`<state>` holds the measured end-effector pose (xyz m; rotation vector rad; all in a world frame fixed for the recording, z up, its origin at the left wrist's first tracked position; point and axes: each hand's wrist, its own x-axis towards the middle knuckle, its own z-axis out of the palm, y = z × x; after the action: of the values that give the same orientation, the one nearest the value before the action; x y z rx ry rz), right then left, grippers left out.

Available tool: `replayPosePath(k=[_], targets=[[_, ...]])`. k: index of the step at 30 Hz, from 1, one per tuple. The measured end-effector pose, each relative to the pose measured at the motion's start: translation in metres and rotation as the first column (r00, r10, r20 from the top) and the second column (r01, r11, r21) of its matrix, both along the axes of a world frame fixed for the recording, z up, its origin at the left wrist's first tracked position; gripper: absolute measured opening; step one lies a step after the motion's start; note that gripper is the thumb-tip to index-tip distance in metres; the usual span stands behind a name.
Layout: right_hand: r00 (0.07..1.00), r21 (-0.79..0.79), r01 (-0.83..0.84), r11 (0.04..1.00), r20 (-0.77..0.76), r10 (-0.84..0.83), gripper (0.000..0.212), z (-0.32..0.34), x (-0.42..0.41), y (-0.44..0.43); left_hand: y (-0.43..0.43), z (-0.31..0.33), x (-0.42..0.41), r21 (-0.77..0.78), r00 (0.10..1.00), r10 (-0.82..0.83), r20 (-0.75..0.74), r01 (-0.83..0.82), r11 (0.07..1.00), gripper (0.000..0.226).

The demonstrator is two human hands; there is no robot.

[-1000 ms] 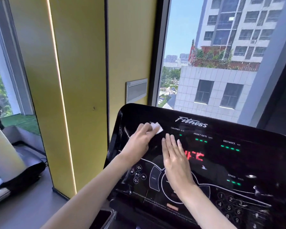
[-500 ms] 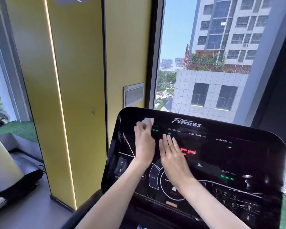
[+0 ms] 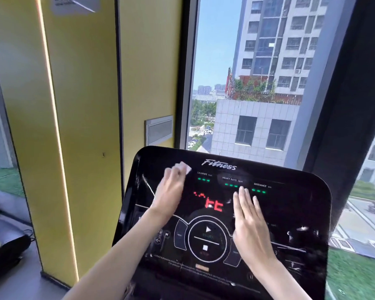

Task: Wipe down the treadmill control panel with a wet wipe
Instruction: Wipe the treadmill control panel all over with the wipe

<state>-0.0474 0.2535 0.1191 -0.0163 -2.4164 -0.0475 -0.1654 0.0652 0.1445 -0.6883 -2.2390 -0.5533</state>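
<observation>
At the far left a black shape (image 3: 7, 250) lies on the grey floor, too dim to identify. Next to it stands a yellow pillar (image 3: 85, 105) with a thin lit strip (image 3: 54, 126) running down its face. A grey vent plate (image 3: 159, 132) is set in the yellow wall beside the window (image 3: 217, 61), which looks out on tall buildings.

Below the window sits the glossy black panel (image 3: 301, 213), tilted up toward the person. The left hand (image 3: 171, 191) reaches over the panel's upper left part. Its fingers curl over a small white wipe (image 3: 185, 167) and hold it against the panel near the top edge, left of the "Fitness" logo (image 3: 219, 164). This hand is blurred, so the exact grip is unclear.

In the middle of the panel glow red digits (image 3: 213, 205), with a round play and stop ring (image 3: 207, 239) below them. Rows of green lights (image 3: 204, 179) show under the small labels.

The right hand (image 3: 250, 226) lies flat to the right of the digits, fingers straight and close together, holding nothing. Its fingertips end just under the heart rate lights.
</observation>
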Motion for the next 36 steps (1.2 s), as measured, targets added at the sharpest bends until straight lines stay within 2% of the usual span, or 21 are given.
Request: replayPosePath(k=[2, 3, 5, 7, 8, 10, 12, 14, 17, 18, 19, 21, 22, 23, 25, 27, 29, 31, 32, 34, 36], targets=[[1.0, -0.015, 0.028, 1.0, -0.006, -0.028, 0.083, -0.001, 0.002, 0.006, -0.006, 0.003, -0.009, 0.294, 0.971, 0.173, 0.166, -0.216, 0.931, 0.078], [0.999, -0.017, 0.038, 0.999, -0.009, -0.038, 0.084, -0.003, 0.003, 0.007, 0.0, 0.005, -0.005, 0.334, 0.955, 0.206, 0.215, -0.27, 0.903, 0.075], [0.998, -0.017, 0.058, 0.998, -0.001, -0.058, 0.083, -0.007, 0.004, 0.007, 0.018, 0.006, 0.007, 0.214, 0.979, 0.151, 0.135, -0.178, 0.961, 0.075], [0.997, -0.015, 0.079, 0.997, 0.004, -0.079, 0.084, -0.01, 0.005, 0.008, 0.024, 0.0, 0.013, -0.013, 1.0, -0.005, -0.026, 0.004, 1.0, 0.08], [0.996, -0.014, 0.086, 0.996, 0.011, -0.086, 0.084, -0.01, 0.006, 0.009, 0.018, -0.001, 0.009, -0.025, 0.999, -0.041, -0.036, 0.04, 0.999, 0.081], [0.996, -0.009, 0.086, 0.996, 0.019, -0.086, 0.083, -0.012, 0.006, 0.012, 0.006, -0.003, -0.006, 0.233, 0.997, 0.055, 0.046, -0.064, 0.97, 0.076], [0.997, 0.004, 0.081, 0.997, 0.016, -0.081, 0.081, -0.013, 0.005, 0.015, 0.011, -0.001, -0.01, 0.46, 0.965, 0.16, 0.209, -0.241, 0.855, 0.069], [0.996, 0.023, 0.08, 0.997, 0.025, -0.081, 0.08, -0.014, 0.003, 0.016, 0.032, 0.004, 0.005, 0.401, 0.972, 0.136, 0.192, -0.204, 0.893, 0.065], [0.997, 0.036, 0.071, 0.997, 0.035, -0.072, 0.081, -0.016, 0.002, 0.021, 0.043, -0.002, 0.014, 0.07, 0.997, -0.071, -0.04, 0.074, 0.995, 0.072], [0.997, 0.037, 0.065, 0.997, 0.039, -0.066, 0.082, -0.017, 0.002, 0.022, 0.037, -0.003, 0.008, 0.086, 0.996, -0.082, -0.042, 0.086, 0.993, 0.072], [0.997, 0.036, 0.06, 0.998, 0.039, -0.061, 0.083, -0.017, 0.002, 0.023, 0.03, -0.005, 0.0, 0.203, 1.0, -0.029, 0.001, 0.028, 0.979, 0.07], [0.998, 0.033, 0.058, 0.998, 0.03, -0.059, 0.084, -0.018, 0.002, 0.022, 0.025, -0.006, -0.006, 0.487, 0.98, 0.117, 0.161, -0.182, 0.854, 0.062], [0.998, 0.033, 0.06, 0.998, 0.03, -0.061, 0.083, -0.018, 0.002, 0.021, 0.031, -0.004, -0.003, 0.533, 0.965, 0.144, 0.219, -0.242, 0.811, 0.061], [0.998, 0.034, 0.061, 0.998, 0.031, -0.062, 0.082, -0.019, 0.002, 0.02, 0.04, -0.001, 0.004, 0.507, 0.967, 0.138, 0.212, -0.23, 0.831, 0.062], [0.998, 0.037, 0.056, 0.998, 0.027, -0.057, 0.081, -0.019, 0.003, 0.021, 0.057, -0.003, 0.018, 0.293, 0.998, 0.014, 0.056, -0.03, 0.956, 0.068], [0.999, 0.037, 0.041, 0.998, 0.024, -0.042, 0.082, -0.02, 0.003, 0.022, 0.051, -0.009, 0.017, 0.121, 0.987, -0.15, -0.061, 0.156, 0.98, 0.068], [0.999, 0.023, 0.035, 0.999, 0.018, -0.035, 0.084, -0.021, 0.003, 0.023, 0.037, -0.012, 0.003, 0.315, 0.99, -0.139, -0.016, 0.137, 0.939, 0.06], [1.0, -0.002, 0.03, 1.0, 0.004, -0.03, 0.087, -0.023, 0.002, 0.022, 0.034, -0.012, -0.004, 0.639, 0.989, -0.038, 0.144, -0.064, 0.767, 0.052], [1.0, -0.013, 0.024, 1.0, 0.0, -0.024, 0.087, -0.023, 0.001, 0.022, 0.042, -0.011, -0.002, 0.689, 0.979, -0.005, 0.202, -0.138, 0.711, 0.053], [1.0, -0.021, 0.012, 1.0, -0.002, -0.012, 0.087, -0.022, 0.001, 0.023, 0.069, -0.007, 0.013, 0.578, 0.993, -0.002, 0.121, -0.069, 0.813, 0.058], [1.0, -0.012, 0.003, 1.0, 0.01, -0.003, 0.086, -0.02, 0.003, 0.024, 0.086, -0.012, 0.027, 0.284, 0.986, -0.159, -0.051, 0.167, 0.944, 0.059]])
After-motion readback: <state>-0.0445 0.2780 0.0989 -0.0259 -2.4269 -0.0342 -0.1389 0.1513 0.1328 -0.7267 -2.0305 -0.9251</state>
